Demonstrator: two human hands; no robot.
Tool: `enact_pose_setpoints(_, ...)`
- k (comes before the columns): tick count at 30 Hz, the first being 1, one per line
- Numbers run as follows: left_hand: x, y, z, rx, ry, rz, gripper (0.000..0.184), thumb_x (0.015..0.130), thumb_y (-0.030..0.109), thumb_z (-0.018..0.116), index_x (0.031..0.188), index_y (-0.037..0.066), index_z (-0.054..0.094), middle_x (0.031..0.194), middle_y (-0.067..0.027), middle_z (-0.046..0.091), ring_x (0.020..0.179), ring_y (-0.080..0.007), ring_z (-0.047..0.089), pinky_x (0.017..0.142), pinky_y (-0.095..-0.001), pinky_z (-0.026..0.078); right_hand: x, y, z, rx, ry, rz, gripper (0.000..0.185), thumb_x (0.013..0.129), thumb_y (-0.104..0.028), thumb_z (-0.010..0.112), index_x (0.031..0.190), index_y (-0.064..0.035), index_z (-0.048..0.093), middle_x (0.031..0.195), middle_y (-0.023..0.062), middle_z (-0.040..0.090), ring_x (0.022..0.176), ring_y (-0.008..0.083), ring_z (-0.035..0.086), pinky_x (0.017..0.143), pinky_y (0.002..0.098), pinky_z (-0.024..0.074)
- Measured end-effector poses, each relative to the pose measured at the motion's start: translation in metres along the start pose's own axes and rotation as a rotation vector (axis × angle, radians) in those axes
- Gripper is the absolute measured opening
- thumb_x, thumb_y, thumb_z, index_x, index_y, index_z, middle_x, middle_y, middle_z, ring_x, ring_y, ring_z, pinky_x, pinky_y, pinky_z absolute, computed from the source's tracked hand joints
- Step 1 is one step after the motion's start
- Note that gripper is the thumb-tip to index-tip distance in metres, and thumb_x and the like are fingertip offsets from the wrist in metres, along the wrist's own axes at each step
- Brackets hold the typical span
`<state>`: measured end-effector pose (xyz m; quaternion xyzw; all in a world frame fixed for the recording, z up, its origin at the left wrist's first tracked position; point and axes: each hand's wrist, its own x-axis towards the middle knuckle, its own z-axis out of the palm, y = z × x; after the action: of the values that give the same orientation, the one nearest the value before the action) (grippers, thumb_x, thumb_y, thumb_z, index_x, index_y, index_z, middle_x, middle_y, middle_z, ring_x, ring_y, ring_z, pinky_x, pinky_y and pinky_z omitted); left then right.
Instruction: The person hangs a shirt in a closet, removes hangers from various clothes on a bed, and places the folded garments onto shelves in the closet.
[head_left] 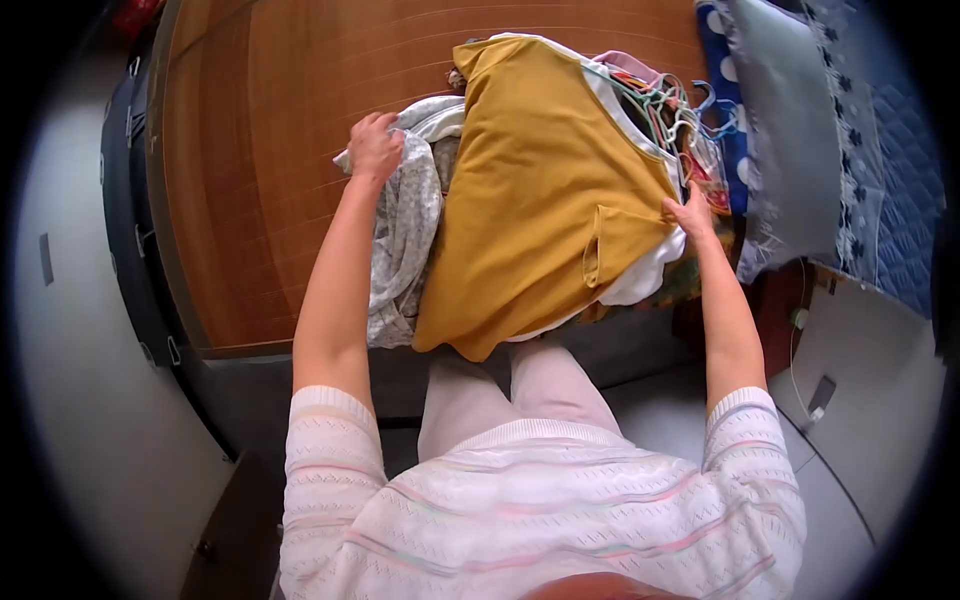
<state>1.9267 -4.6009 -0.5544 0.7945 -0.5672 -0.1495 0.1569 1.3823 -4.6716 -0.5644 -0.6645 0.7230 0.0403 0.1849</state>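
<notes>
A mustard-yellow garment [540, 170] with a small pocket lies spread over a pile of clothes at the bed's near edge. My right hand [692, 213] pinches its right edge, close to several hangers [665, 105]. White fabric [640, 275] shows from underneath. To the left, a grey-and-white patterned garment [405, 215] lies crumpled, partly hanging over the edge. My left hand [376, 148] is closed on its upper left part. The yellow garment hides most of the pile below.
Brown slatted matting [260, 150] covers the bed. A silvery pillow [785, 130] and blue quilted bedding [905, 180] are on the right. A white cable [793, 360] hangs by the bed's right side. Dark padded bags or panels [120, 200] line the left side.
</notes>
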Motion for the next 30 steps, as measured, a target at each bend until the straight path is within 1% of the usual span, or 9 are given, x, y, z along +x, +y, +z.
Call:
enact_pose_setpoints(2,0.012,0.028,0.007,0.081,-0.114,-0.016,0.049,0.069,0.029,0.06,0.115,0.012,0.052,0.116,-0.0107,0.052,0.111,-0.0272,0.046,0.092,-0.04,0.037,0.016,0.004,0.017,0.148,-0.119,0.059,0.088,0.06,-0.041,0.069,0.13,-0.0018,0.032,0.124,0.0225,0.044,0.115,0.0334,0.043,0.096,0.0368,0.0337)
enact_pose_setpoints(8,0.024,0.052,0.016,0.302,-0.462,-0.224,0.075,0.063,0.035,0.067,0.129,0.021,0.034,0.117,-0.0087,0.053,0.11,-0.0274,0.048,0.092,-0.0418,0.037,0.025,0.0,0.029,0.322,-0.126,0.197,0.084,0.062,-0.036,0.071,0.129,-0.0012,0.034,0.121,0.0204,0.047,0.111,0.0298,0.046,0.093,0.0349,0.0358)
enact_pose_setpoints(12,0.028,0.041,0.022,0.286,-0.515,-0.238,0.049,0.066,0.031,0.065,0.111,0.016,0.052,0.107,-0.0101,0.059,0.102,-0.0271,0.054,0.082,-0.0401,0.044,0.028,0.006,0.034,0.484,-0.048,0.205,0.073,0.063,-0.028,0.075,0.121,0.0009,0.043,0.109,0.0158,0.055,0.096,0.023,0.055,0.083,0.0313,0.0418)
enact_pose_setpoints(13,0.024,0.043,0.014,0.28,-0.445,-0.198,0.036,0.068,0.028,0.063,0.1,0.015,0.059,0.1,-0.0105,0.061,0.096,-0.0278,0.056,0.076,-0.0394,0.046,0.024,-0.001,0.026,0.6,-0.056,0.24,0.072,0.063,-0.028,0.076,0.12,0.0012,0.044,0.108,0.0156,0.056,0.094,0.0226,0.055,0.082,0.0309,0.0425)
enact_pose_setpoints(15,0.015,0.047,-0.008,0.225,-0.387,-0.18,0.032,0.068,0.028,0.061,0.098,0.016,0.06,0.096,-0.0106,0.062,0.093,-0.0288,0.057,0.075,-0.0406,0.046,0.026,0.0,0.028,0.8,-0.007,0.278,0.062,0.064,-0.021,0.078,0.114,0.0017,0.049,0.096,0.0118,0.06,0.08,0.0164,0.057,0.072,0.0268,0.0451)
enact_pose_setpoints(17,0.0,0.043,-0.036,0.199,-0.264,-0.172,0.026,0.069,0.026,0.057,0.093,0.017,0.061,0.087,-0.0105,0.063,0.084,-0.0312,0.058,0.071,-0.0418,0.046,0.033,0.01,0.027,0.849,-0.009,0.255,0.059,0.064,-0.021,0.078,0.111,0.0015,0.051,0.093,0.0113,0.061,0.079,0.016,0.057,0.071,0.0266,0.0454)
enact_pose_setpoints(23,-0.095,-0.018,-0.159,0.122,0.056,-0.346,0.031,0.067,0.017,0.055,0.096,0.015,0.064,0.089,-0.0135,0.063,0.084,-0.0313,0.059,0.072,-0.0377,0.047,0.036,0.006,0.023,0.865,-0.01,0.269,0.048,0.065,-0.019,0.077,0.103,0.0014,0.057,0.089,0.0089,0.062,0.076,0.0146,0.056,0.071,0.0258,0.0452)
enact_pose_setpoints(27,-0.183,-0.061,-0.197,-0.03,0.234,-0.6,0.034,0.068,0.008,0.065,0.102,0.006,0.062,0.091,-0.0103,0.065,0.083,-0.0199,0.062,0.074,-0.0281,0.046,0.04,0.005,0.02,0.746,-0.029,0.271,0.048,0.066,-0.02,0.076,0.103,0.0028,0.057,0.092,0.0093,0.062,0.078,0.0155,0.057,0.073,0.026,0.0447)
enact_pose_setpoints(30,-0.244,-0.088,-0.215,-0.236,0.531,-0.681,0.034,0.069,0.001,0.066,0.102,0.001,0.061,0.091,-0.0063,0.065,0.082,-0.012,0.059,0.074,-0.0244,0.045,0.038,-0.002,0.011,0.784,-0.04,0.277,0.046,0.067,-0.019,0.075,0.104,0.002,0.057,0.093,0.0092,0.062,0.08,0.0154,0.056,0.073,0.0268,0.0441)
